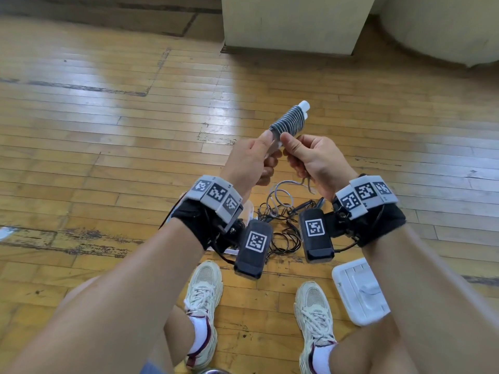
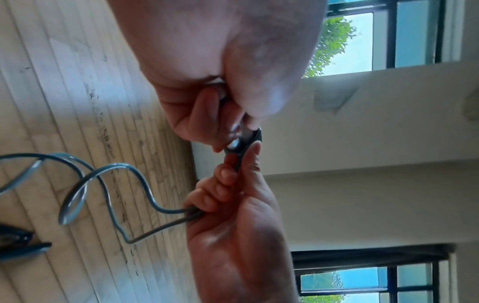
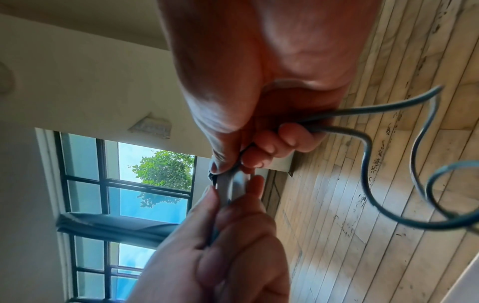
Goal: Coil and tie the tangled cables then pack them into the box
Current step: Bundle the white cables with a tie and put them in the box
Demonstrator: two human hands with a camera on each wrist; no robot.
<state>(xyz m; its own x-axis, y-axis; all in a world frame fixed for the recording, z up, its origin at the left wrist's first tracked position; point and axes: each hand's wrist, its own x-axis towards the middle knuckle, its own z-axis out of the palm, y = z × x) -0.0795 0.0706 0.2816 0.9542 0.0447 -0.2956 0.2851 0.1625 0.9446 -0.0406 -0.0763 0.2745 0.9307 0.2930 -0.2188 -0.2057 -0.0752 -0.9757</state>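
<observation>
While both hands pinch coiled cable, tangle below

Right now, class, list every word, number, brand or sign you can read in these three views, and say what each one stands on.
No readable words, numbers or brands in any view.
Square black-and-white coded markers, patterns not letters: on the left wristband, the right wristband and both wrist camera housings.
White box lid: raised shapes, no lettering legible.
Shoes: no logo readable.
</observation>
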